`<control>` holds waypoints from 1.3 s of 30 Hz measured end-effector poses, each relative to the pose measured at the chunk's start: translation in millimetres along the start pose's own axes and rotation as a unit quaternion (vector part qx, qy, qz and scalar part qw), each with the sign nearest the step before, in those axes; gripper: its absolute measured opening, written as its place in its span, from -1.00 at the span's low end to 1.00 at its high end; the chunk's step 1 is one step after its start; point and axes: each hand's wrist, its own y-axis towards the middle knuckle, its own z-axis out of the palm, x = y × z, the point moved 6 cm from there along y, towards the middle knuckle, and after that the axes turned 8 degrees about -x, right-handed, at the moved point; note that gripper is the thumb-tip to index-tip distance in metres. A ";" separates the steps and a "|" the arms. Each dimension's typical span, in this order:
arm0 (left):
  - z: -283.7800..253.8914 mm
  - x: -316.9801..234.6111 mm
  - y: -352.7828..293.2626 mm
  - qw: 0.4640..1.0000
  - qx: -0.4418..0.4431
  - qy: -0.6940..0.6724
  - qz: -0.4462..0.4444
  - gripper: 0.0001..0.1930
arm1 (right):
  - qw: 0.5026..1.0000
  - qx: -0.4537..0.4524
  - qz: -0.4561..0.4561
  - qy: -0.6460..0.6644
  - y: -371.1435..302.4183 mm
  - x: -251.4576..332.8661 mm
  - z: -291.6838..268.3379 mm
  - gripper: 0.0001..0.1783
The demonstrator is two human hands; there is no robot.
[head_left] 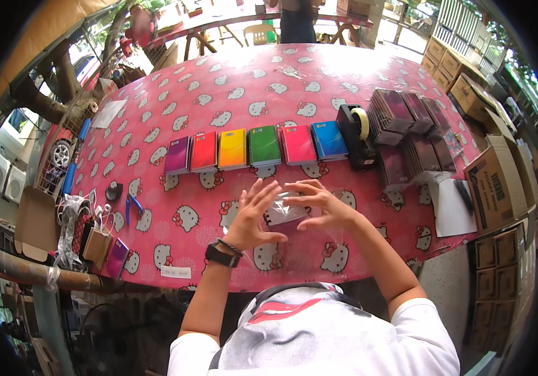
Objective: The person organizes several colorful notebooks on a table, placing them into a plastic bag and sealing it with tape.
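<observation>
My left hand (254, 216), with a dark band on its wrist, and my right hand (324, 205) face each other near the table's front. Their fingers are spread and curved around a clear plastic wrap (283, 202) with a glare on it. Something flat and pale with dark marks shows beneath the plastic; its kind cannot be made out. Neither hand visibly grips anything. Just beyond them runs a row of spiral notebooks: purple (177, 155), red (204, 151), yellow (232, 148), green (264, 145), pink (298, 145) and blue (328, 140).
A black tape dispenser (358, 141) stands right of the row, beside stacked dark wrapped packs (410, 138). Cardboard boxes (494, 188) line the right side. Blue-handled pliers (132, 207), a purple notebook (117, 258) and an open box (35, 219) are at left. Someone stands beyond the table.
</observation>
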 end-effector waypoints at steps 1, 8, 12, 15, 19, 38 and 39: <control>5.0 -1.6 -4.3 0.998 -0.025 0.041 0.029 -0.31 | 0.999 -0.007 -0.003 -0.042 -3.1 7.8 -0.1 -0.41; 18.5 10.3 -23.5 0.982 -0.187 -0.013 0.036 -0.70 | 0.973 -0.184 -0.018 -0.137 -22.8 15.2 19.6 -0.57; 14.2 9.0 -19.2 0.977 -0.201 -0.070 0.020 -0.82 | 0.971 -0.220 0.031 -0.084 -17.3 19.8 18.6 -0.72; 10.1 6.8 -18.2 0.971 -0.227 -0.073 0.011 -0.88 | 0.968 -0.235 0.063 -0.064 -13.9 11.4 20.7 -0.76; 8.5 17.1 -18.0 0.948 -0.285 -0.132 -0.054 -0.58 | 0.969 -0.222 0.103 -0.036 -7.1 8.3 19.5 -0.77; 43.1 -34.8 -40.2 0.965 -0.132 0.223 -0.027 -0.34 | 0.924 -0.121 0.328 0.152 14.4 -49.5 26.1 -0.81; 43.3 -32.4 -41.5 0.964 -0.139 0.224 -0.023 -0.30 | 0.927 -0.138 0.306 0.170 12.7 -49.4 23.1 -0.82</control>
